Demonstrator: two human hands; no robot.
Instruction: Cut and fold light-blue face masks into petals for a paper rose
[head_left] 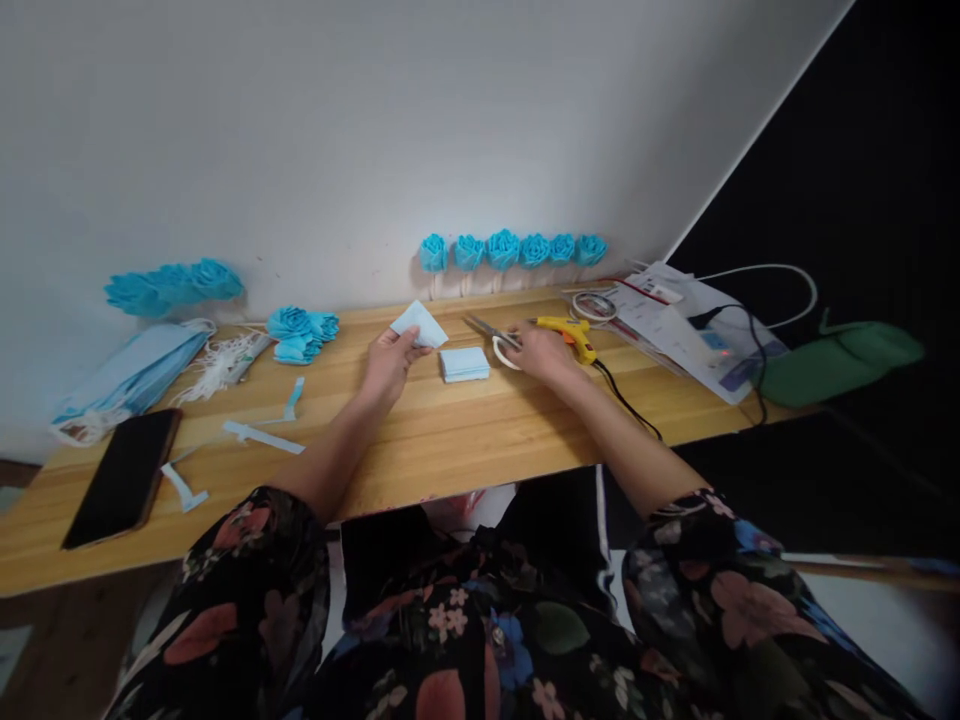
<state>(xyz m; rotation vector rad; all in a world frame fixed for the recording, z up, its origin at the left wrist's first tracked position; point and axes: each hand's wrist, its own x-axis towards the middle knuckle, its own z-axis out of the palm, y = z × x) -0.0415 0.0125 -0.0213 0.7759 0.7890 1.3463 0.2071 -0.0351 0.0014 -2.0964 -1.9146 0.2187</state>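
Observation:
Between the thumb and fingers of my left hand (390, 360) is a light blue square piece of fabric (421, 324), held tilted above the table. A stack of similar light blue squares (465, 364) lies just right of that hand. My right hand (541, 352) is closed over the handles of a pair of scissors (486, 329). The blades point left toward the back, and one pale handle loop shows below the fingers. Directly behind my right hand lies a yellow glue gun (576, 335) with a black cord.
Several blue fabric flowers (504, 249) stand on stems along the wall. More flowers (301, 332) lie at left, near face masks (135, 375), white ear loops (223, 364), scraps (264, 437) and a phone (124, 476). Papers (697, 335), a power strip (716, 342) and a green pouch (840, 362) are at right.

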